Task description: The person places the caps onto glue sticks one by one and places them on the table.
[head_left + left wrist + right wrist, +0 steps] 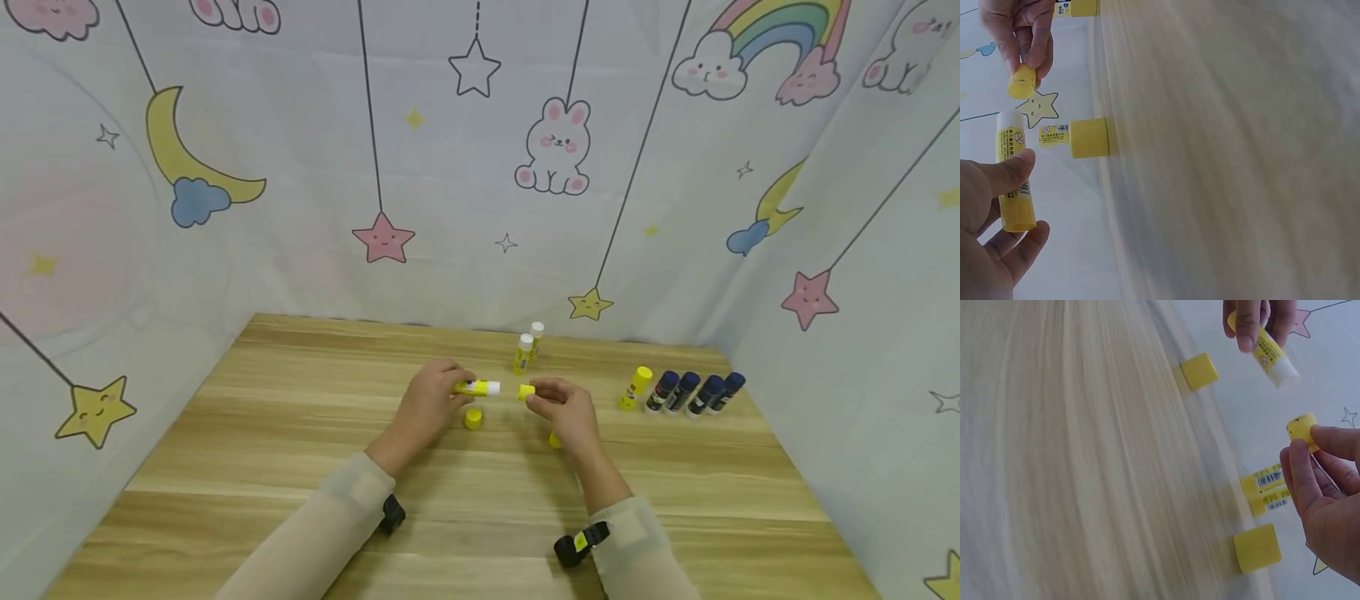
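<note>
My left hand [429, 402] grips a yellow glue stick [477, 387] whose bare white end points to the right. Between the thumb and fingers of my right hand [572, 417] is a small yellow cap [526, 392]. A short gap separates the cap from the white end; in the left wrist view the cap [1022, 82] faces the glue stick [1015, 169]. One loose yellow cap [472, 419] sits on the table just below the left fingers. Another yellow cap [555, 440] is partly hidden by the right hand.
Behind the hands stand two yellow glue sticks [522, 357] with white tops. To the right, a yellow-capped glue stick [636, 388] stands beside several with dark blue caps [686, 383]. A patterned curtain [450, 167] borders the wooden table [315, 375] at the back and sides.
</note>
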